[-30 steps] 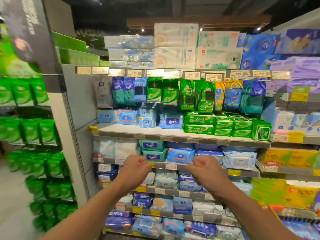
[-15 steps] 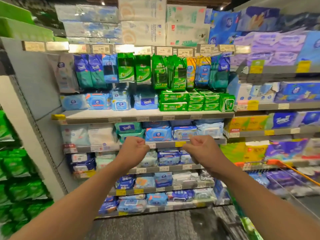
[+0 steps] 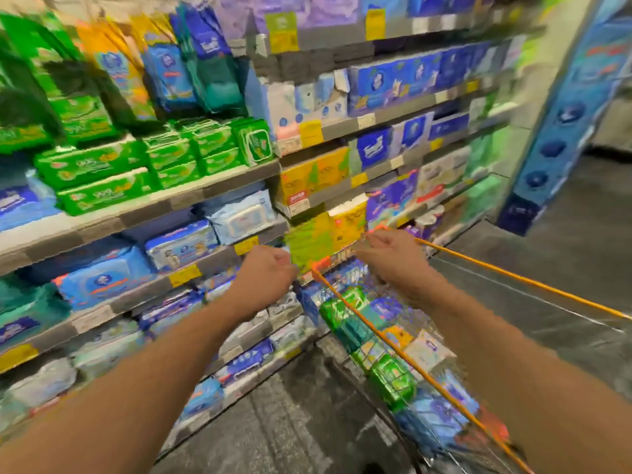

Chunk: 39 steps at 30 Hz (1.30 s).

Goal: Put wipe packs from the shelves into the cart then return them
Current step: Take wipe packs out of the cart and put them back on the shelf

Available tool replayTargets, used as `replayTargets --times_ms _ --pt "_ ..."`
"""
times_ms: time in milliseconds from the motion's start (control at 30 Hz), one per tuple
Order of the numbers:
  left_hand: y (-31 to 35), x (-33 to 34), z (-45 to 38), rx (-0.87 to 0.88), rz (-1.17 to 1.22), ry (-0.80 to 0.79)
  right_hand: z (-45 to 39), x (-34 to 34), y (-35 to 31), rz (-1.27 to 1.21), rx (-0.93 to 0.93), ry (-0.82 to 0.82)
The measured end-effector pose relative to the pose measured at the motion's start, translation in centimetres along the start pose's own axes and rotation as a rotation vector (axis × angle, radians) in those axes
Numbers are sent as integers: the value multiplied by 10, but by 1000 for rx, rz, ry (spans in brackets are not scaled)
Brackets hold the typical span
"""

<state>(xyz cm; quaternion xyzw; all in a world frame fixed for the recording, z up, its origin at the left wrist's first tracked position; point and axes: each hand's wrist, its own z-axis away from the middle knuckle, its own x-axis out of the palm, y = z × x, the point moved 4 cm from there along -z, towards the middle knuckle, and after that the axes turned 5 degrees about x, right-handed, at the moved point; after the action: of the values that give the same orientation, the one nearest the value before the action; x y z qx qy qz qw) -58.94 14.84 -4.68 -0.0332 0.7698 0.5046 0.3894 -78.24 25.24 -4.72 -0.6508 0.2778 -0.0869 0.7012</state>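
Although the view is smeared by motion, the wire shopping cart with orange rim bars [image 3: 403, 343] can be made out low on the right, standing close against the foot of the grey metal store shelves [image 3: 212, 186]. It already carries a good load: several glossy green wipe packs [image 3: 391, 381] lie along its near side, with pale blue and white packs [image 3: 441, 405] and a small orange-marked one among them. From that I judge the first half of the task, moving packs off the shelves into the cart, to be well under way or finished; whether any have gone back cannot be told.

Both arms are stretched forward at mid-height. The left hand [image 3: 265, 280] is curled into a loose fist in front of the shelf edge with the yellow price tags, and nothing can be seen inside it. The right hand [image 3: 390, 256] hangs above the far end of the cart near its orange corner, fingers bent downward; the blur hides whether it is pinching anything or touching the rim, so I cannot tell.

On the shelves the stock looks full: flat green soft packs [image 3: 99, 179] stacked at upper left, blue-and-white lidded wipe packs [image 3: 181, 246] on the row beneath, more blue ones further down.

What is left, as I read it, is the whole return leg, or most of it: every pack now in the cart has to be lifted out and set back among its like on the shelves.
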Motion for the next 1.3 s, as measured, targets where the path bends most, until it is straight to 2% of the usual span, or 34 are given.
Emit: replayTargets --times_ms 133,267,367,500,600,667,800,967,1067,1300 --pt "18 99 -91 -26 -75 -198 -62 -77 56 8 115 104" --pt "24 197 -148 29 -132 -349 -109 -131 122 -10 229 204" --pt "-5 267 -172 -42 -215 -499 -128 -157 177 -69 309 231" --pt "-55 345 -189 -11 -312 -661 -136 -171 257 -200 427 250" --pt "-107 393 -199 23 -424 -850 -136 -169 315 -325 517 246" --pt "-136 416 -208 -14 -459 -921 -136 -166 348 -391 569 286" --pt "-197 451 -225 -147 -468 -944 -135 -150 406 -526 678 348" --pt "-259 480 -222 -258 -486 -1018 -132 -125 458 -571 788 418" --pt "-337 499 -225 -290 -492 -1000 -132 -108 477 -596 817 427" --pt "-313 485 -244 -323 -327 -951 -147 -55 505 -607 931 470"
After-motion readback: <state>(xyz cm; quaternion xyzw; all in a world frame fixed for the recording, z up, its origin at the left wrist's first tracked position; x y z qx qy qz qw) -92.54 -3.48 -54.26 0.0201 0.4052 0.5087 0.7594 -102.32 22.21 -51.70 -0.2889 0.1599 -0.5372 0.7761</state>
